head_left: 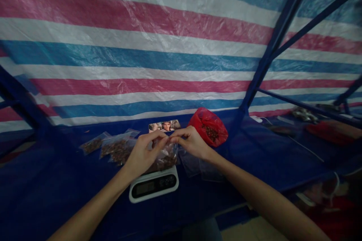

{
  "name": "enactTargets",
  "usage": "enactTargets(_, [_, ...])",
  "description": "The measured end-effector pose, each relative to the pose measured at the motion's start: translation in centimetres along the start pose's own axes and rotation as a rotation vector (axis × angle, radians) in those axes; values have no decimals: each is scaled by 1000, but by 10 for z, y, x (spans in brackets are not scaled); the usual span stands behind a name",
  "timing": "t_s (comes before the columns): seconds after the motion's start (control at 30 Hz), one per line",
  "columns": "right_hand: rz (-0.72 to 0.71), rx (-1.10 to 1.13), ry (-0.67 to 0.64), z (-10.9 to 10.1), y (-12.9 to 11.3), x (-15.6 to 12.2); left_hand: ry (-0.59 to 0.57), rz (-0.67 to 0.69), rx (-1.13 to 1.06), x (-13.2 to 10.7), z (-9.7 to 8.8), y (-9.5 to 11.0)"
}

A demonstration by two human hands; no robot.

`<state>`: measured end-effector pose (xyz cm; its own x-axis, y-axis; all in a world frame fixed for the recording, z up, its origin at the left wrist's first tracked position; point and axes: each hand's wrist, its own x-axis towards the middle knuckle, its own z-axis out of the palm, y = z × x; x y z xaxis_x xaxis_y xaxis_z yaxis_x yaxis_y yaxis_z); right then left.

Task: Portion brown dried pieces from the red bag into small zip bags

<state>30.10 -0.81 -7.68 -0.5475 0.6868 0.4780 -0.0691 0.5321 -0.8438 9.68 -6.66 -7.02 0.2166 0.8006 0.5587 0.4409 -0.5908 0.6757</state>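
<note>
Clear plastic bag (165, 161): brown bits inside, resting on the scale.
Hands: your left hand (144, 152) and right hand (192, 144) together, pinching the bag's top edge.
Scale (154, 187): white, digital, directly under the bag.
Nearby: red bag (209, 126) right; filled bags (115, 150) left.
Surface: blue cover (56, 180).

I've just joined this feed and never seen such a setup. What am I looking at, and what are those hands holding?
This picture comes from a camera worn on a person's head, looking forward and down. The bare arms are that person's own. The left hand and right hand meet at the top of a clear plastic bag of brown pieces, over a white digital scale. More small bags lie to the left on a blue sheet, with a red bag of similar pieces behind. A striped tarp hangs beyond.
</note>
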Motion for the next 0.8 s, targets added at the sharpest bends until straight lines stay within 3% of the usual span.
enactTargets(0.07, [-23, 8, 126, -25, -9, 6, 130, -59, -18, 4, -20, 2])
enactTargets(0.17, [1, -147, 386, -88, -14, 13, 278, -185, -86, 14, -69, -10])
enactTargets(0.2, [61, -272, 350, -110, -13, 14, 279, -247, -97, 17, -87, -19])
enactTargets(0.27, [198, -459, 147, -146, -3, 13, 283, -411, -71, 19, -118, -43])
enactTargets(0.33, [271, -522, 42, -163, 13, 8, 301, -533, -10, 13, -138, -72])
enactTargets(0.43, [266, -589, 11, -156, 40, -2, 320, -557, 205, -3, -148, -109])
enactTargets(0.53, [117, -709, -22, -135, 64, -8, 288, -550, 387, -17, -146, -134])
enactTargets(0.67, [16, -807, -30, -125, 93, -16, 242, -468, 549, -20, -145, -149])
enactTargets(0.8, [16, -861, -45, -139, 112, -30, 187, -275, 657, -20, -146, -151])
